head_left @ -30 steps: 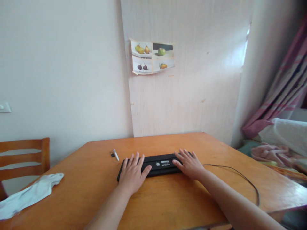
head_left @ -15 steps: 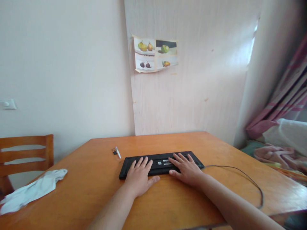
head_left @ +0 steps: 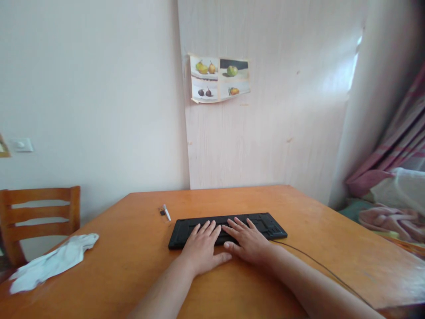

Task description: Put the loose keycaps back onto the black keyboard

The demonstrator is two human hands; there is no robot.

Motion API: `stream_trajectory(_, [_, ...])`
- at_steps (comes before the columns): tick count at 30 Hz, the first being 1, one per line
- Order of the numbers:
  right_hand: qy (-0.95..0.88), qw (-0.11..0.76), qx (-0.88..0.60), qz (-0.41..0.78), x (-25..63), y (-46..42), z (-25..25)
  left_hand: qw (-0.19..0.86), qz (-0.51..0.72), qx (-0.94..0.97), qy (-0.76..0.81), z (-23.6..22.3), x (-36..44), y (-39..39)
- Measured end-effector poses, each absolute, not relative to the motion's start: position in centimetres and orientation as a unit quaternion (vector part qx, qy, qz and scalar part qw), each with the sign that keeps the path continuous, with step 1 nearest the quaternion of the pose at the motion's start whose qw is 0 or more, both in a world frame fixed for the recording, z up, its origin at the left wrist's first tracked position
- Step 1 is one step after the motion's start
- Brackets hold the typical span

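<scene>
A black keyboard lies on the wooden table in front of me; its ridged surface without visible keys looks like the underside. My left hand rests flat across its near edge, left of the middle, fingers stretched out and thumb pointing right. Beside it my right hand lies flat on the middle of the keyboard with its fingers spread. Both hands are open and cover the middle of the keyboard. A dark cable runs from near my right wrist toward the table's front right.
On the table, a white-capped marker and a small black item lie beyond the keyboard's left end. White gloves lie at the left edge, near a wooden chair. Folded cloth is at the right.
My right hand has slid left over the keyboard toward my left hand, covering the white label that showed before. The cable lies differently, now straighter and nearer my right forearm. The view has shifted slightly.
</scene>
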State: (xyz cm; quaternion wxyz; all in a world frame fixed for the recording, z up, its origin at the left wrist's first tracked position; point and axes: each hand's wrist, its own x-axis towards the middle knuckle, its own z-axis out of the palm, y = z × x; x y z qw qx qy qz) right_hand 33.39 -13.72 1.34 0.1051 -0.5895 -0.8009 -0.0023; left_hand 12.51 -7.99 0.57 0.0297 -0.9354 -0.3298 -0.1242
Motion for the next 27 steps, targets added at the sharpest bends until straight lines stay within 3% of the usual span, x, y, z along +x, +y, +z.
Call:
stream_trajectory(2, [-0.796, 0.111, -0.596, -0.004, 33.6, -13.7, 1.5, 0.017, -0.118, -0.935, -0.333, 0.5, 12.2, -7.8])
stream_trajectory(8, [-0.729, 0.181, -0.655, -0.086, 35.2, -13.9, 2.7, 0.105, -0.263, -0.86, -0.424, 1.6, 11.2, -7.3])
stream_trajectory(13, [-0.748, 0.093, -0.657, 0.01, 36.0, -14.0, 1.6, 0.015, -0.136, -0.894, -0.426, 0.3, 10.6, -6.8])
stream_trajectory(19, [-0.626, 0.201, -0.745, -0.112, 37.8, -13.8, 2.5, 0.123, -0.255, -0.832, -0.476, 2.1, 10.3, -7.4])
stream_trajectory(25, [-0.647, 0.082, -0.758, -0.006, 39.4, -14.0, 0.5, 0.017, -0.121, -0.872, -0.474, 1.0, 9.8, -6.7])
stream_trajectory(27, [-0.631, 0.096, -0.77, -0.008, 39.7, -14.0, 0.6, 0.011, -0.123, -0.871, -0.475, 0.5, 9.7, -6.3])
